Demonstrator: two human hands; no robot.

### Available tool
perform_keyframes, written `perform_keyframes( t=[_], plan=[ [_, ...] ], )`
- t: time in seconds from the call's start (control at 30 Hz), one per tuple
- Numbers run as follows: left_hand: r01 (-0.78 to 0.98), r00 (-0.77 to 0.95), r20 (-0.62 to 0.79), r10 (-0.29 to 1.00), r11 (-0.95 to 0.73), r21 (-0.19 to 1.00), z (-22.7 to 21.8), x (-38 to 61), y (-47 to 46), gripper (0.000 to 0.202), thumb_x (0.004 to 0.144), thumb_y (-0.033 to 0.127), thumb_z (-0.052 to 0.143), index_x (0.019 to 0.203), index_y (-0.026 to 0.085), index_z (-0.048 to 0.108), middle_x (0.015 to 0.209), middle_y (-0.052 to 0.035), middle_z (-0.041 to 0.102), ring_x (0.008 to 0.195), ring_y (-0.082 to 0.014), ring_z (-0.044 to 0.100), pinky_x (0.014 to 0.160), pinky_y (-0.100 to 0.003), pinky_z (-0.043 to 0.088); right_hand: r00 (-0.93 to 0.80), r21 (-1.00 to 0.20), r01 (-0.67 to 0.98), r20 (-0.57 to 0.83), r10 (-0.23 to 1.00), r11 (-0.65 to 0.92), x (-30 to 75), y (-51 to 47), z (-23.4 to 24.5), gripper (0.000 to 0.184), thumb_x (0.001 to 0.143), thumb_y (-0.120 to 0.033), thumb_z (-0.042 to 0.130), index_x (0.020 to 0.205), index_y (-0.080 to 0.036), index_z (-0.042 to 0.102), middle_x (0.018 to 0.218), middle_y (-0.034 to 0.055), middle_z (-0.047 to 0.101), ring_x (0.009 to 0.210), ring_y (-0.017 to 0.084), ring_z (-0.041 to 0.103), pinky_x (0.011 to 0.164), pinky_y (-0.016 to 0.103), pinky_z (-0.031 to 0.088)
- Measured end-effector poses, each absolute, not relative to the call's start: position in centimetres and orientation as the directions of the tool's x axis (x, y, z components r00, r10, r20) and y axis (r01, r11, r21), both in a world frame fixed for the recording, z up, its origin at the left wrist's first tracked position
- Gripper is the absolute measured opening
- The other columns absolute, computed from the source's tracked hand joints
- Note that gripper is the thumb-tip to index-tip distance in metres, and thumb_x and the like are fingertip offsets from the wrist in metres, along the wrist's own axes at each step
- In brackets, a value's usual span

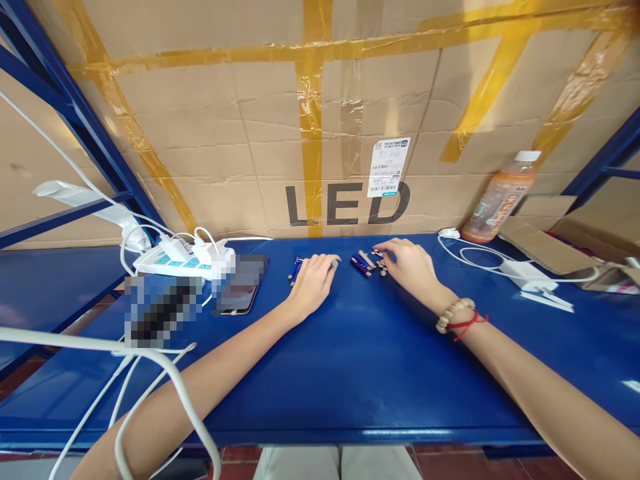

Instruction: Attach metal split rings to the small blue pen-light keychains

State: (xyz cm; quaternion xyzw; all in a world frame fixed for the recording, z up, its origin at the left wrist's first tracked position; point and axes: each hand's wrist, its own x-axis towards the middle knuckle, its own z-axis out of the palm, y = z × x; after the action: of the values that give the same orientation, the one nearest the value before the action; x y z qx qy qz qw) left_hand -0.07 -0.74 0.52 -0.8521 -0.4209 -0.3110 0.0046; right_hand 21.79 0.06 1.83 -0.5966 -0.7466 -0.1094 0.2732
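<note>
My left hand point(314, 283) rests over the blue tabletop with thumb and fingertips closed on a small round silver disc point(335, 264), which looks like a button cell. Just left of it lie several small blue tubes point(295, 270), partly covered by the hand. My right hand point(407, 263) reaches in from the right, its thumb and forefinger pinched together at a loose group of small round metal discs point(383, 265). Whatever is between those fingertips is too small to make out. Between the hands sit short blue, white and purple tubes point(361, 264) with metal ends.
A white power strip point(190, 263) with plugs and a phone point(240, 300) lie to the left. White cables point(165, 373) loop across the left foreground. At the right stand a drink bottle point(500, 200), a charger point(533, 275) and cardboard point(545, 250). Behind rises a large carton point(210, 147).
</note>
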Motion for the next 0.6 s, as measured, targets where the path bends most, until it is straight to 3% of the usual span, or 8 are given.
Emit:
perform_keyframes(
  t=[0.1,0.3,0.43,0.6],
  plan=[
    [0.692,0.523,0.506,0.685,-0.689,0.217,0.4,0.0,-0.7,0.017,0.092,0.018,0.037,0.097,0.019,0.053,0.094,-0.0027,0.061,0.088,-0.0168,0.053,0.079,-0.029,0.037,-0.133,-0.141,0.961,0.518,0.845,0.238,23.1,1.1,1.2,0.033,0.085,-0.017,0.037,0.104,-0.019,0.064,0.106,0.0073,0.066,0.101,0.025,0.057,0.081,0.038,0.040],
    [0.654,0.565,0.491,0.663,-0.723,0.222,0.6,0.2,-1.0,0.017,0.093,0.021,0.036,0.089,0.018,0.052,0.089,-0.0026,0.062,0.082,-0.0156,0.056,0.076,-0.029,0.038,-0.309,-0.128,0.915,0.387,0.869,0.382,23.0,1.7,-0.7,0.044,0.093,-0.038,0.029,0.124,-0.019,0.052,0.129,0.0095,0.055,0.120,0.025,0.047,0.095,0.044,0.032],
    [0.651,0.562,0.498,0.660,-0.725,0.225,0.7,0.3,-1.1,0.018,0.093,0.025,0.036,0.086,0.018,0.051,0.086,-0.0024,0.061,0.078,-0.0154,0.056,0.074,-0.029,0.039,-0.330,-0.105,0.912,0.384,0.862,0.396,22.7,1.6,-1.0,0.046,0.094,-0.038,0.024,0.126,-0.019,0.051,0.126,0.0099,0.058,0.120,0.026,0.047,0.097,0.045,0.030],
    [0.646,0.572,0.494,0.655,-0.731,0.221,0.6,0.2,-0.9,0.018,0.093,0.026,0.036,0.085,0.018,0.050,0.084,-0.0028,0.060,0.076,-0.0156,0.055,0.072,-0.029,0.040,-0.268,-0.120,0.929,0.437,0.858,0.351,22.9,1.6,-0.5,0.039,0.090,-0.032,0.033,0.119,-0.021,0.056,0.115,0.0083,0.064,0.108,0.025,0.054,0.089,0.043,0.034]
  ],
)
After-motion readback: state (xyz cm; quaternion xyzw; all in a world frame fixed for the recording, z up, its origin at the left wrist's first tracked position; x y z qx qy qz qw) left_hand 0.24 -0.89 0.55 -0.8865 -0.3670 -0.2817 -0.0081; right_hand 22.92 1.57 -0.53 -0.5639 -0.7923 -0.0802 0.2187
